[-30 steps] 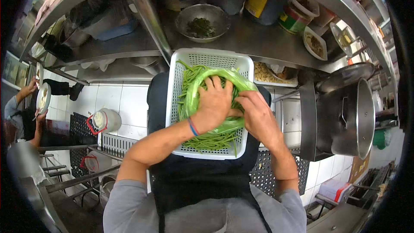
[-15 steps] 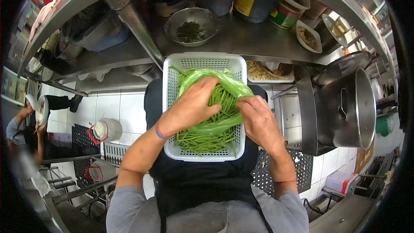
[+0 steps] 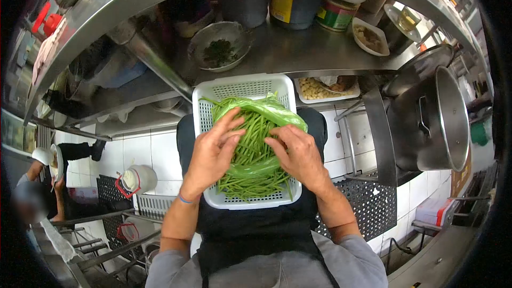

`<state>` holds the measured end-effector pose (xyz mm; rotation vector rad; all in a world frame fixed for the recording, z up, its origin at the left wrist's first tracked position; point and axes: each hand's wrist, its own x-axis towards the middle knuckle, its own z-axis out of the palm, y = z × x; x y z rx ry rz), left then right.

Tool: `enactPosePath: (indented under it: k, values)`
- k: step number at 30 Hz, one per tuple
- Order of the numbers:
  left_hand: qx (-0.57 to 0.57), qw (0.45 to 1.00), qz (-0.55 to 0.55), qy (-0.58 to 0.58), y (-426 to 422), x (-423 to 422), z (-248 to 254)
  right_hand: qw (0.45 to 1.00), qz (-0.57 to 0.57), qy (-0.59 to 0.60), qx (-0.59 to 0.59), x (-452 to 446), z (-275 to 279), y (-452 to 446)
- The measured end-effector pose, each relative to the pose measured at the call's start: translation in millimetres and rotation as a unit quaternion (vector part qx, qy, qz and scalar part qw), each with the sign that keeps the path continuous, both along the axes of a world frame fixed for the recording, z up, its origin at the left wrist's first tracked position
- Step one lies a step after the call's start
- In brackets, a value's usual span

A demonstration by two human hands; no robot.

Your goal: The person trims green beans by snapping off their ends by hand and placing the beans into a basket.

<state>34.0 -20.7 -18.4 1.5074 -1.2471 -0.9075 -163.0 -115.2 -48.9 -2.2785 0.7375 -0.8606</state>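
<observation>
A white perforated basket (image 3: 209, 198) rests on the person's lap. In it lie long green beans (image 3: 249, 144), partly inside an opened translucent green bag (image 3: 277, 111) and partly below it. My left hand (image 3: 213, 146) is at the left side of the bag's mouth, fingers apart over the beans, with nothing visible in its grasp. My right hand (image 3: 296, 154) is at the right side of the mouth, its fingers bent at the beans and the bag's edge; whether they pinch anything is hidden.
A steel shelf (image 3: 298, 53) ahead bears a bowl of chopped greens (image 3: 220, 48) and tubs. A large pot (image 3: 432, 122) stands right. Below the shelf is a tray of pale pieces (image 3: 314, 89). At left, a co-worker's hand (image 3: 57, 184) is beside a plate.
My left hand has drawn back toward the bag's left edge, uncovering more beans. The bag's mouth is wider. My right hand has shifted left and inward. The camera view has turned slightly.
</observation>
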Motion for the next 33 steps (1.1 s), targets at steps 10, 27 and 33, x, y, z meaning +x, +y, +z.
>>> enactPosePath:
  k: [10, 27, 33]
  values:
    - [0.070, 0.974, -0.047, -0.212, 3.1, -39.6, 3.7, 0.994, -0.102, 0.047, -0.015, 39.6, -27.9, 7.2]
    - [-0.110, 0.959, -0.013, -0.262, 18.0, -48.8, 42.7, 0.927, 0.163, -0.320, 0.108, -19.6, 41.5, 25.1]
    - [-0.039, 0.981, -0.033, -0.186, 17.0, -49.1, 36.7, 0.942, 0.133, -0.281, 0.125, -26.2, 26.1, 19.6]
